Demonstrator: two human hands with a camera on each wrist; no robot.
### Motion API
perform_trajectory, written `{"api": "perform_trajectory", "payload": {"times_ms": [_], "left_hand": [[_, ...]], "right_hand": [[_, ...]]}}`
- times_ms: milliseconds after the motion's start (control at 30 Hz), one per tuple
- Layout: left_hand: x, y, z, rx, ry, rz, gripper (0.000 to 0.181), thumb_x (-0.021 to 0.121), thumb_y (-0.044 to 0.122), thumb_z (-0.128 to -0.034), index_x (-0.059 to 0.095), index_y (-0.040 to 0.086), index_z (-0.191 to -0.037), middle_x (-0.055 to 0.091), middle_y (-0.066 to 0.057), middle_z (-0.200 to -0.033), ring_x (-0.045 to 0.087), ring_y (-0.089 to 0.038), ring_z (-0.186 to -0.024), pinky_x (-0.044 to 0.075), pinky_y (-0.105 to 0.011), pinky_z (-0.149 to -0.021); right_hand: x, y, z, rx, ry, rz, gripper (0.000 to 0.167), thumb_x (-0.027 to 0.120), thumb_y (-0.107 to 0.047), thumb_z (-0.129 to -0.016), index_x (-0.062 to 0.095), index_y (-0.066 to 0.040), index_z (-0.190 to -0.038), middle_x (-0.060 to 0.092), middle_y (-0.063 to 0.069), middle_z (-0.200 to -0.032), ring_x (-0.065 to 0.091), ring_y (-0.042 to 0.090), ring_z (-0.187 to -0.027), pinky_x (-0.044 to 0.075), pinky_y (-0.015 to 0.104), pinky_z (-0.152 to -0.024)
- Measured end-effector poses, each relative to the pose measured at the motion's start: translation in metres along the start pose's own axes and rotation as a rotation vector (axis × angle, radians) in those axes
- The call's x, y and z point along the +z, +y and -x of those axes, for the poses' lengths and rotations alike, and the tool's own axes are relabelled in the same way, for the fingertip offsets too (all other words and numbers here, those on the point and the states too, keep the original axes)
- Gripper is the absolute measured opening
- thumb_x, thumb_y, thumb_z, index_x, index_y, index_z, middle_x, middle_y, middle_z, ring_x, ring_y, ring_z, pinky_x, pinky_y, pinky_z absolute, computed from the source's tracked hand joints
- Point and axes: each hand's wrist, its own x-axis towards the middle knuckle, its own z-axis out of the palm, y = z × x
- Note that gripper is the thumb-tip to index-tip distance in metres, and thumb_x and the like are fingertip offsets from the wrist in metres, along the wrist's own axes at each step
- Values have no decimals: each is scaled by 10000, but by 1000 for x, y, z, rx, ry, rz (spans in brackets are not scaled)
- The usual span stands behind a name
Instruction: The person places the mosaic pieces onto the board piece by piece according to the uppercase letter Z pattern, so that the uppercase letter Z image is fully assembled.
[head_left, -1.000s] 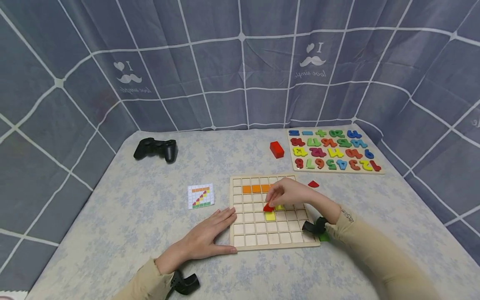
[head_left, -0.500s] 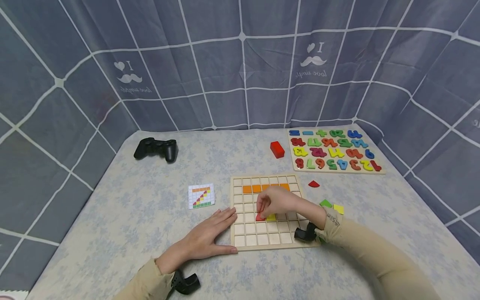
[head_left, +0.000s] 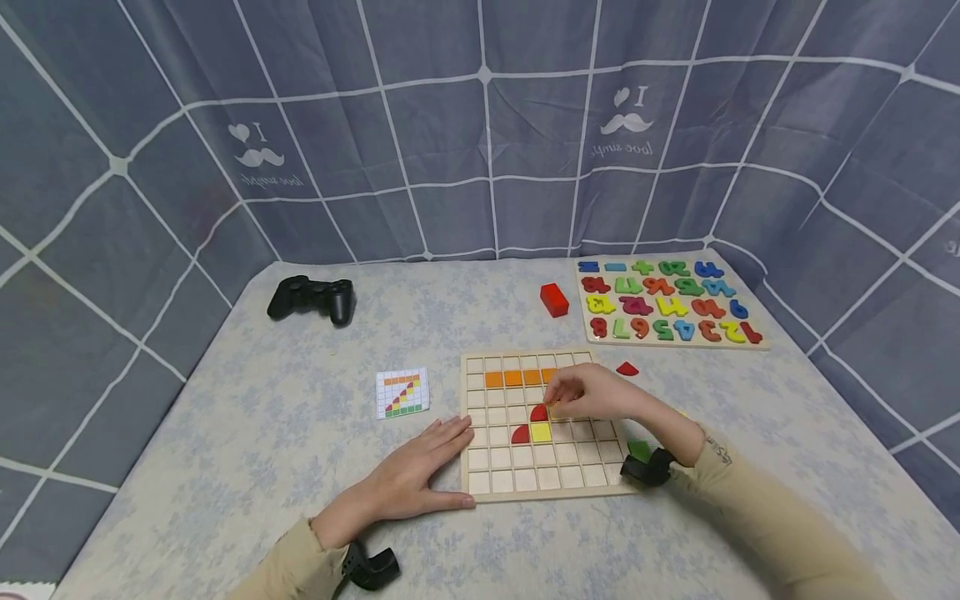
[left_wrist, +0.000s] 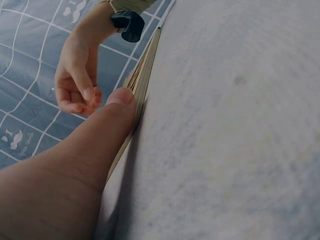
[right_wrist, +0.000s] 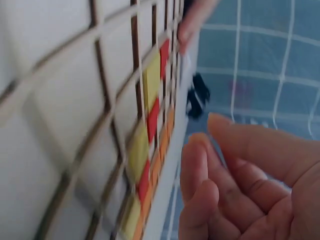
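My left hand [head_left: 420, 467] rests flat at the left edge of the wooden grid board [head_left: 550, 497], its thumb on the rim in the left wrist view. My right hand [head_left: 596, 392] hovers over the upper right of the board. Its fingers are loosely curled, with a gap between thumb and forefinger and nothing held in the right wrist view. Two red quarter-round tiles [head_left: 521, 434] sit in the grid beside a yellow square tile [head_left: 540, 432]. More yellow and red tiles show in the right wrist view. Orange tiles [head_left: 513, 378] form a row near the top, partly behind my hand.
A pattern card [head_left: 402, 392] lies left of the board. Loose red [head_left: 627, 367] and green tiles [head_left: 639, 451] lie to its right. Behind are a red block [head_left: 554, 300], a number puzzle board [head_left: 667, 340] and a black game controller [head_left: 311, 298].
My right hand touched a red tile at the lower left cell half a second ago. It has since moved up and right, away from both red tiles. My left hand has stayed put.
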Motion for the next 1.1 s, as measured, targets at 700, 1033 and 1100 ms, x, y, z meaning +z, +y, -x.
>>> {"api": "perform_trajectory", "payload": {"times_ms": [700, 1033, 1100], "left_hand": [[0, 0, 0, -10, -5, -7, 897, 577, 636, -818, 327, 69, -1467, 233, -35, -1540, 184, -172, -1407, 156, -341, -1163], [1, 0, 0, -7, -7, -12, 894, 576, 634, -820, 325, 70, -1467, 233, -35, -1540, 182, -168, -1408, 154, -333, -1163], [1, 0, 0, -7, -7, -9, 893, 578, 631, -821, 324, 69, -1467, 231, -36, -1540, 181, -166, -1408, 152, -333, -1163]], "right_hand": [[-66, 63, 83, 152, 115, -237, 282, 665, -138, -883, 599, 49, -1082, 640, 212, -1027, 643, 180, -897, 539, 230, -785], [-74, 92, 95, 176, 58, -243, 299, 663, -127, -882, 579, 70, -1090, 644, 186, -1058, 646, 136, -905, 532, 217, -797], [-75, 96, 96, 182, 48, -241, 297, 652, -130, -891, 574, 70, -1096, 643, 182, -1061, 644, 135, -906, 526, 210, -800]]}}
